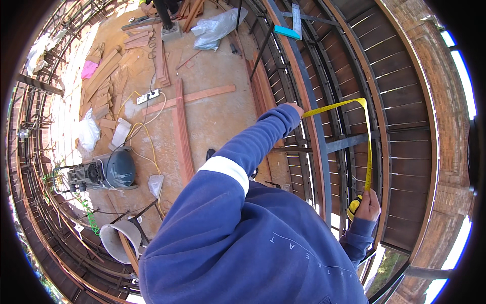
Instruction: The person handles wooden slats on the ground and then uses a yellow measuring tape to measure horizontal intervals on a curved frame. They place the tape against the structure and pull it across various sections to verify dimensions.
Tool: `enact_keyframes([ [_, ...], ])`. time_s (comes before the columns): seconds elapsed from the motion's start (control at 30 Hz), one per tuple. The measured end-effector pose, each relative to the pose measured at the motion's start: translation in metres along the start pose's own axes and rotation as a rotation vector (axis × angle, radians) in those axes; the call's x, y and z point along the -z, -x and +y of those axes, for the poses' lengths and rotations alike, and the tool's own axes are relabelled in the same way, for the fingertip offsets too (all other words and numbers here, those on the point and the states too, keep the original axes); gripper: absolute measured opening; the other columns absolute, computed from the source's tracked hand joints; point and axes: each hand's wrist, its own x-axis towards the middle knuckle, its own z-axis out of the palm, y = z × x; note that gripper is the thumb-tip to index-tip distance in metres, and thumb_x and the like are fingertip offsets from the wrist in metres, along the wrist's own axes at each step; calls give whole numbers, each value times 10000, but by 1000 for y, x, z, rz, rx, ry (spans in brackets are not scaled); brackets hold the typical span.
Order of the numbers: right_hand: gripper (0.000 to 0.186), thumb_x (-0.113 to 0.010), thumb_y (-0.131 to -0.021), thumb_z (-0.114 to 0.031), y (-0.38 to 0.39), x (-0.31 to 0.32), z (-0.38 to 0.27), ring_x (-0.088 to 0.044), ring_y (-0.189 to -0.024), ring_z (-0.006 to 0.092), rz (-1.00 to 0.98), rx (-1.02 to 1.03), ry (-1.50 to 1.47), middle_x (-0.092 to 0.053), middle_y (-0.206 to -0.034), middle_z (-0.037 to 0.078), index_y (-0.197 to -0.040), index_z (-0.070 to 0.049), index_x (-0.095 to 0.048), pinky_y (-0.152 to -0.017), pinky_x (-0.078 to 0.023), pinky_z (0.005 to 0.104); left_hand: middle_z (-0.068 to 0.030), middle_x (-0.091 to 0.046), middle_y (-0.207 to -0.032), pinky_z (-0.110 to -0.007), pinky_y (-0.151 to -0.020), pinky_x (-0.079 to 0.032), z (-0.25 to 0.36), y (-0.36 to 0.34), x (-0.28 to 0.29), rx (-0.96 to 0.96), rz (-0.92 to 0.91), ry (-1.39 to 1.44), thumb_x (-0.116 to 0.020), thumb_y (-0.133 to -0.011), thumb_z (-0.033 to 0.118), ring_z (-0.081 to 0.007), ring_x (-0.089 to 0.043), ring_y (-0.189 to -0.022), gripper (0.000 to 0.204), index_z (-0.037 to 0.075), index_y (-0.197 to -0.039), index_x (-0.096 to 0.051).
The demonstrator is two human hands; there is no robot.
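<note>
A yellow tape measure (354, 206) is in my right hand (371, 205), whose fingers are wrapped round its case. Its yellow blade (368, 152) rises from the case, bends sharply at the top and runs left to my left hand (296, 109). That hand is closed at the blade's free end, beside a long wooden rail with a dark metal edge (310, 101); its fingertips are partly hidden by the sleeve. Farther along this rail lies a square with a turquoise stock (287, 32) and a pale metal blade.
Dark metal bars and brown slats (407, 106) curve along the right. On the floor at left are crossed wooden boards (183, 137), a power strip (148, 97) with yellow cords, an air compressor (119, 168), a white bucket (120, 240), plank offcuts (104, 76) and plastic sheeting (217, 28).
</note>
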Motion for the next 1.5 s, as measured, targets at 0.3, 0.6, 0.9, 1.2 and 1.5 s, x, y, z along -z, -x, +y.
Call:
enact_keyframes([
  [0.3, 212, -531, -967, -112, 1, -3, -2, -543, -698, 124, 6, -4, 3, -629, -762, 101, -1027, 37, -670, -672, -461, 304, -166, -711, -1056, -436, -859, -552, -3, -4, -5, -20, 22, -2, -562, -918, 236, -337, -688, -992, 262, 115, -1087, -721],
  [0.6, 221, -535, -963, -127, -1, -2, 2, -558, -695, 123, 1, 23, 43, -640, -767, 102, -1032, 30, -675, -669, -472, 301, -156, -724, -987, -445, -817, -559, -4, -5, -9, -31, 61, -18, -584, -898, 254, -344, -699, -930, 246, 123, -1044, -733],
  [0.9, 236, -524, -965, -131, -3, 0, -1, -554, -703, 118, -12, -5, 20, -636, -761, 92, -1034, 36, -676, -662, -463, 294, -164, -712, -1048, -435, -855, -552, 1, 5, 0, -8, 55, 16, -571, -909, 211, -340, -687, -991, 242, 110, -1067, -723],
  [1.2, 239, -524, -964, -140, -3, -1, 1, -518, -675, 111, -2, 21, 16, -603, -726, 66, -1029, 32, -678, -632, -440, 295, -154, -714, -1048, -436, -848, -558, 0, 2, -1, -36, 48, -13, -556, -920, 197, -336, -689, -992, 247, 113, -1086, -718],
  [1.5, 247, -530, -972, -148, -3, 2, -2, -534, -700, 108, -29, 1, 57, -626, -759, 72, -1043, 39, -674, -652, -447, 283, -166, -713, -1055, -433, -840, -561, -3, -5, -6, -44, 38, -23, -574, -908, 204, -339, -690, -987, 258, 92, -1082, -728],
])
